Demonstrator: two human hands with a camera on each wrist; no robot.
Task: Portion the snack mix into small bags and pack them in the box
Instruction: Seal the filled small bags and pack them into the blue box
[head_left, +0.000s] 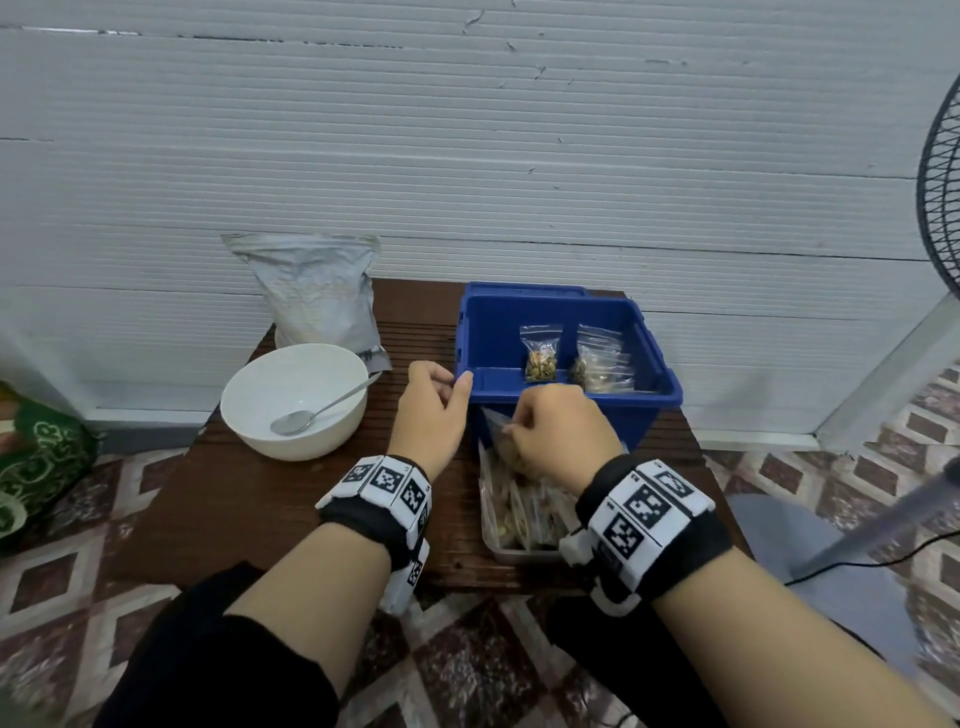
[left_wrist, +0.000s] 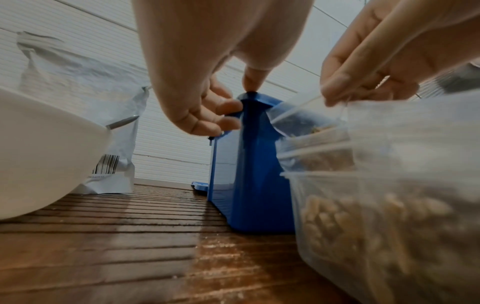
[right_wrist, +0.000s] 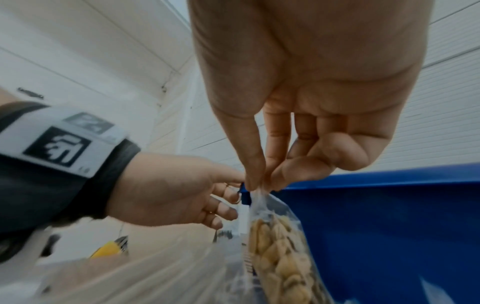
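Nearest to us are our two forearms with marker bands at the wrists, reaching over the brown slatted desk (head_left: 291, 499). Our right hand (head_left: 563, 434) hangs above a clear tub (head_left: 519, 553) at the near right of the desk, thumb and fingertips (right_wrist: 253, 176) pinched on the top edge of a small bag (right_wrist: 280, 253) filled with pale snack mix. That bag hangs just outside the near wall of the blue box (head_left: 613, 415), its top about level with the rim. More filled bags crowd the tub below it; we cannot count them.

Our left hand (head_left: 434, 410) is at the box's near left corner. In the left wrist view the thumb tip touches the top of the corner and the curled fingers (left_wrist: 221, 115) lie against the rim's lip beneath it, so we grip the corner lightly.

Inside the box, two packed groups stand against its near wall: one small bag of mix (head_left: 540, 353) on its own, and just right of it a leaning bunch of bags (head_left: 602, 361), overlapping too much to count.

Left of the box sits a white bowl (head_left: 249, 415) with a metal spoon (head_left: 322, 408) resting in it, handle over the far right rim. We see no mix in the bowl. Behind the bowl a large silver pouch (head_left: 317, 291) stands against the white panelled wall (head_left: 467, 130). A fan's grille (head_left: 940, 182) shows at the right edge, above patterned floor tiles (head_left: 67, 566).
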